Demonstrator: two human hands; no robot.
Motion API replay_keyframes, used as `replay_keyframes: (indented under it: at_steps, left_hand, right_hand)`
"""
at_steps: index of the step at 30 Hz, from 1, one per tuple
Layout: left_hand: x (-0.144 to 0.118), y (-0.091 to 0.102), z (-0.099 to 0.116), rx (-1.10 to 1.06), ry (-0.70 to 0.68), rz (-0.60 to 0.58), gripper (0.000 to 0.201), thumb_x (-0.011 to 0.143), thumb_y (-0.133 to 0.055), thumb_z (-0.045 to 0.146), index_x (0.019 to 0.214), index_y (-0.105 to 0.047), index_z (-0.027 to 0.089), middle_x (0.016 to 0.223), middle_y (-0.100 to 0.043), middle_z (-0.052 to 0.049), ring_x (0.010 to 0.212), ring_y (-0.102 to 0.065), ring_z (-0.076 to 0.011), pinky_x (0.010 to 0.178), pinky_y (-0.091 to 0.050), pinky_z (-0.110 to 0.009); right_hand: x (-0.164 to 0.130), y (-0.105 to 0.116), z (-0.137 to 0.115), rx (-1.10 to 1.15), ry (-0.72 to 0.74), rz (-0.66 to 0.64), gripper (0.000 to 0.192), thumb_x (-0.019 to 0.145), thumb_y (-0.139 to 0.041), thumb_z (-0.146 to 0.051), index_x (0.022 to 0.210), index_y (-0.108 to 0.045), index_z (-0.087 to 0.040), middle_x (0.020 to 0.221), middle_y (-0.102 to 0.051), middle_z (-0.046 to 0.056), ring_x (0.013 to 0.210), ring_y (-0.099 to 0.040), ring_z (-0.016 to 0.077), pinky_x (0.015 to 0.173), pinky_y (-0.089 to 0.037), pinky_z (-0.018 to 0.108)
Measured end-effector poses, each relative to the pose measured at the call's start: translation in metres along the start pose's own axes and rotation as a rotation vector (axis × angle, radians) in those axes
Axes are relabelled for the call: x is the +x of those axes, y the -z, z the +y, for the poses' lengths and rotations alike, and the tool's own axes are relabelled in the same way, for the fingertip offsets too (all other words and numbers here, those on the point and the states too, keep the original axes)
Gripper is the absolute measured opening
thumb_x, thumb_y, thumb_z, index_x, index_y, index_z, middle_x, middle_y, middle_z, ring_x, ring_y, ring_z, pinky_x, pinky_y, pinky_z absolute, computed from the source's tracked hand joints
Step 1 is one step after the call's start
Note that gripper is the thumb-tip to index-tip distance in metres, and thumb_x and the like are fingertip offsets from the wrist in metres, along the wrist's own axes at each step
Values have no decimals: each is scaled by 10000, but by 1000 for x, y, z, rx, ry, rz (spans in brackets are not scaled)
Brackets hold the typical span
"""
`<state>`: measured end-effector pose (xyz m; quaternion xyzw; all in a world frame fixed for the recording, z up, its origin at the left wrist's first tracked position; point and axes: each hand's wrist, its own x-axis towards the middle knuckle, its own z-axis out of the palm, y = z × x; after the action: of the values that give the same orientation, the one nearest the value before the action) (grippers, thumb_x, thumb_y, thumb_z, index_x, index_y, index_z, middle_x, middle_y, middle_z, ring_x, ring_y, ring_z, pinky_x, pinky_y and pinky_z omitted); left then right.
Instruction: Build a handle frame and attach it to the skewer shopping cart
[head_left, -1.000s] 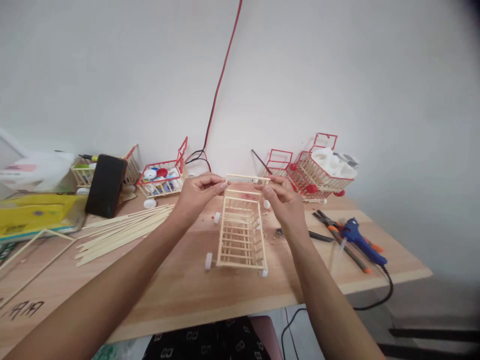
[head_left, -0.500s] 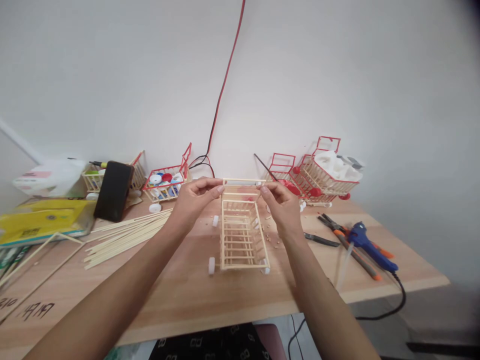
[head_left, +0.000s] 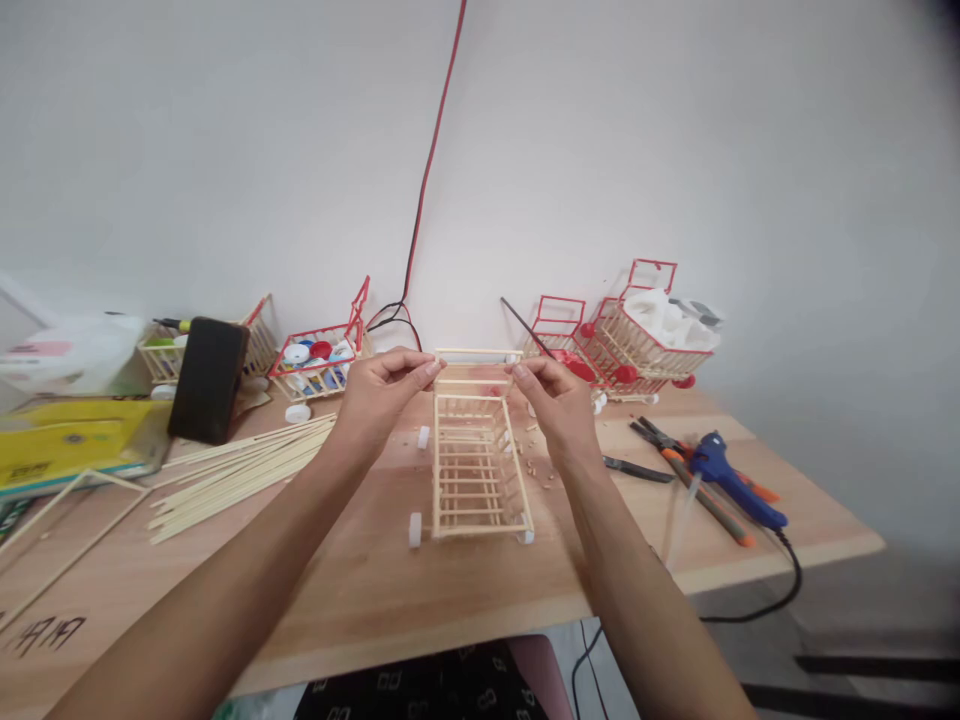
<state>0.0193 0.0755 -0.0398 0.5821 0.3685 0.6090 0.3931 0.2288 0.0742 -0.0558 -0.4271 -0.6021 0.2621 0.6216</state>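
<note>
A small shopping cart of thin wooden sticks [head_left: 484, 530] stands mid-table on white wheels, its handle frame rising at the far end. My left hand [head_left: 386, 395] pinches the left side of that handle frame near its top. On the opposite side my right hand [head_left: 551, 395] grips the frame's right upright between thumb and fingers. A stick crosses between both hands as the handle's top bar [head_left: 480, 352]. Small stick offcuts [head_left: 534, 467] lie beside the cart's right side.
Loose wooden sticks [head_left: 247, 470] and a black phone [head_left: 208, 380] are on the left. Red-trimmed carts [head_left: 319, 362] line the wall, one with white tissue [head_left: 667, 318]. A blue glue gun [head_left: 739, 482], pliers [head_left: 652, 435] and a black-handled tool [head_left: 637, 470] lie right.
The whole view has shifted slightly, so things appear a little further left. Both hands keep their hold on the cart's handle frame.
</note>
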Motion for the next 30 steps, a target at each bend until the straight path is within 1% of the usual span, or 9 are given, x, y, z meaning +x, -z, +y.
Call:
replay_keyframes:
  at_steps: [3, 6, 9, 12, 14, 18, 22, 30]
  left_hand:
    - [0, 0, 0, 5, -1, 2, 127, 721, -745, 304, 756, -746, 181, 737, -691, -12, 694, -593, -120, 697, -478, -247]
    - [0, -1, -1, 9, 2, 11, 140, 720, -745, 313, 769, -748, 181, 734, -685, -15, 697, -589, -126, 705, -475, -258]
    - [0, -1, -2, 10, 11, 21, 151, 718, -749, 323, 777, -748, 184, 732, -681, -14, 695, -585, -127, 703, -472, -261]
    - [0, -1, -2, 20, 11, 21, 145, 721, -747, 327, 765, -746, 188, 719, -674, -7, 694, -583, -123, 701, -466, -255]
    - [-1, -1, -2, 24, 11, 26, 146, 720, -746, 331, 761, -746, 192, 716, -676, -5, 695, -585, -125, 704, -467, -257]
    - [-1, -1, -2, 43, 18, 42, 172, 712, -744, 350, 770, -747, 188, 733, -689, -16, 697, -597, -138, 711, -481, -273]
    - [-1, -1, -2, 71, 7, 43, 191, 717, -733, 366, 767, -744, 181, 733, -688, -23, 707, -603, -148, 713, -485, -279]
    - [-1, -1, -4, 58, -9, 32, 180, 729, -729, 345, 796, -746, 179, 764, -695, -23, 724, -601, -142, 723, -475, -267]
  right_hand:
    - [-1, 3, 3, -13, -16, 4, 221, 818, -638, -418, 854, -721, -216, 865, -712, 27, 841, -636, 185, 781, -487, 322]
    - [-3, 9, 9, -7, -31, 17, 244, 841, -609, -430, 907, -713, -218, 890, -710, 26, 860, -640, 180, 806, -488, 324]
    - [-5, 15, 12, 10, -57, -59, 239, 829, -623, -435, 903, -681, -215, 889, -697, 24, 842, -637, 166, 779, -494, 304]
    - [-5, 17, 11, 51, -90, -142, 265, 793, -665, -434, 942, -639, -216, 919, -685, 29, 849, -634, 160, 745, -492, 282]
    - [-6, 16, 9, 17, -75, -154, 273, 786, -676, -421, 956, -626, -213, 937, -681, 35, 857, -628, 159, 721, -478, 272]
    - [-9, 13, 6, -119, 11, -94, 216, 826, -633, -399, 925, -647, -208, 907, -682, 33, 817, -612, 159, 709, -452, 279]
    - [-10, 8, 8, -80, 27, -6, 213, 834, -615, -412, 914, -644, -217, 883, -672, 28, 818, -606, 166, 728, -458, 285]
    - [-7, -1, 6, -9, 13, -10, 161, 836, -619, -371, 847, -612, -211, 785, -608, -3, 735, -557, 138, 703, -443, 270]
